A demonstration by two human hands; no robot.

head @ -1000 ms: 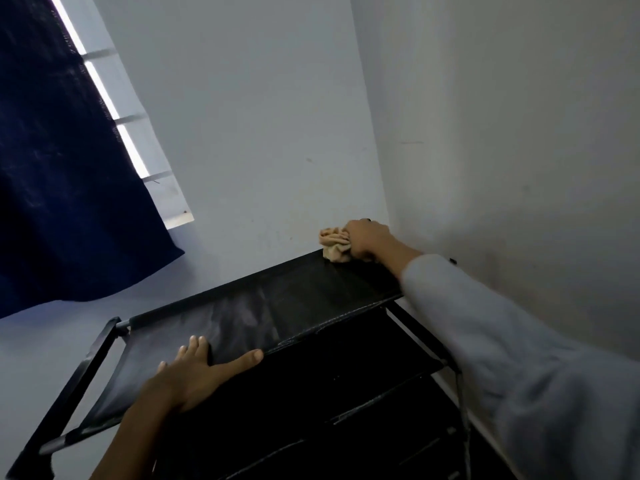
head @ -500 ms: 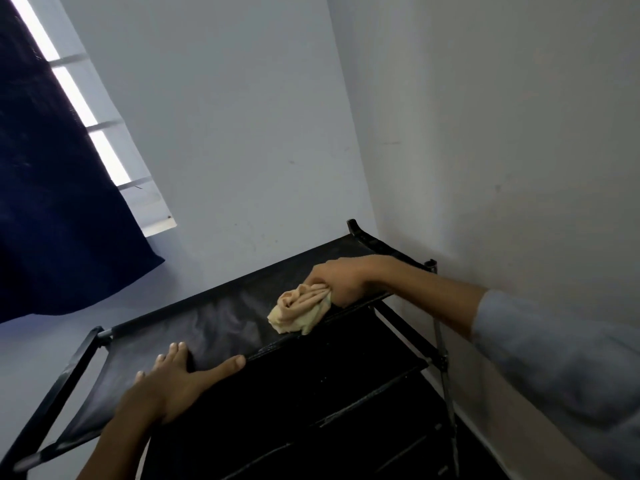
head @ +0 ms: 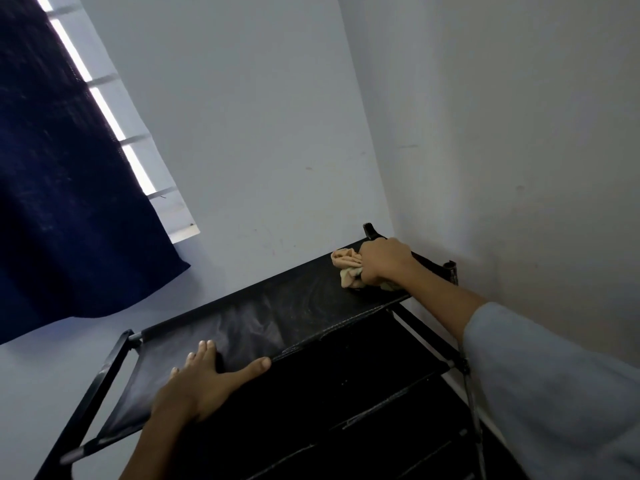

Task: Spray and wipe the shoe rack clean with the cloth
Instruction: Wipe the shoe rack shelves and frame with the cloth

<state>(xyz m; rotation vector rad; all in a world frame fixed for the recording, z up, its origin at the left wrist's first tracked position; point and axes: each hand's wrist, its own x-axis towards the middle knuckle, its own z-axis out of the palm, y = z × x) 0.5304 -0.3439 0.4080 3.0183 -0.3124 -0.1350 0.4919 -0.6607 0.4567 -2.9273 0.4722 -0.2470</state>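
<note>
The right hand (head: pixel 382 263) grips the bunched cloth (head: pixel 347 266) and presses it onto the far right corner of the shoe rack (head: pixel 298 306), on the top shelf by the wall. The left hand (head: pixel 204 382) lies flat, fingers straight, on the shelf's near left edge, seemingly steadying it. Pale smears across the middle suggest the top is half wiped; the lower shelves look untouched, and no spray bottle is in sight

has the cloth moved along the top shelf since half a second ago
Yes. The cloth, gripped by the right hand, went from the shelf's front edge back to the far corner by the wall.
</note>
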